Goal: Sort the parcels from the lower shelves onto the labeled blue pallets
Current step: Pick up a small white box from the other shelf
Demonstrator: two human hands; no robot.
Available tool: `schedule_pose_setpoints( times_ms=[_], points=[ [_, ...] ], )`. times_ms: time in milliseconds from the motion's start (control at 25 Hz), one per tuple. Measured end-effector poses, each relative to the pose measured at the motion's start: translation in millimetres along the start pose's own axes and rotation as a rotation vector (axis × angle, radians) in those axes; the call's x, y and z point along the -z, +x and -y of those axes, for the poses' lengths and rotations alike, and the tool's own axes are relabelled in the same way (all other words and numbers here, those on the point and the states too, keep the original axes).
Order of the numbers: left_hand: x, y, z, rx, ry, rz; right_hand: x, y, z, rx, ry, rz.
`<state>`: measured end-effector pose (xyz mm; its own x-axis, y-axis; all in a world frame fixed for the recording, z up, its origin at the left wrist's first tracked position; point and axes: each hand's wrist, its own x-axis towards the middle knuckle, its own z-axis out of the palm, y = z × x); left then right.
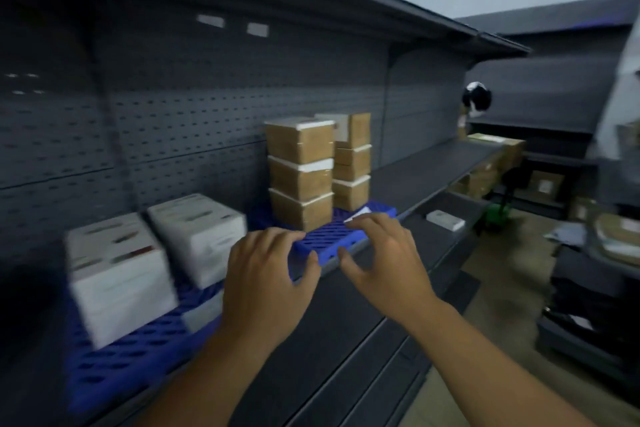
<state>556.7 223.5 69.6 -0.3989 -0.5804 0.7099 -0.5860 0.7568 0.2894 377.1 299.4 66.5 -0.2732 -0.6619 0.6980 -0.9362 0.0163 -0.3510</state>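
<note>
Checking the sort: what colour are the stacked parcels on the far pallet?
Brown, white-topped parcels; head view.

I am seeing brown boxes (300,146) on a blue pallet (327,236) dotted with holes, white boxes (117,270) on a second blue pallet (121,367), and a dark grey wall (173,121) with dots.

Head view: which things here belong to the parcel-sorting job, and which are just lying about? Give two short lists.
Job: brown parcels; white parcels; blue pallets.

Lying about: green object on the floor; black-and-white object by the far shelf; papers on the floor.
</note>
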Motion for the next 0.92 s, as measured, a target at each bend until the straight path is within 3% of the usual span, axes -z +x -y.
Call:
schedule_pose_setpoints(
  times_ms=[440, 920],
  points=[
    [-271.4, 118.4, -197.3, -0.146, -0.201, 0.261, 79.9, 39.6, -309.0, -0.172, -0.229, 0.03],
    [-556.3, 225.4, -270.6, -0.187, -0.312, 0.506, 52.6, 102.7, -576.1, -0.391, -0.384, 0.195]
  ],
)
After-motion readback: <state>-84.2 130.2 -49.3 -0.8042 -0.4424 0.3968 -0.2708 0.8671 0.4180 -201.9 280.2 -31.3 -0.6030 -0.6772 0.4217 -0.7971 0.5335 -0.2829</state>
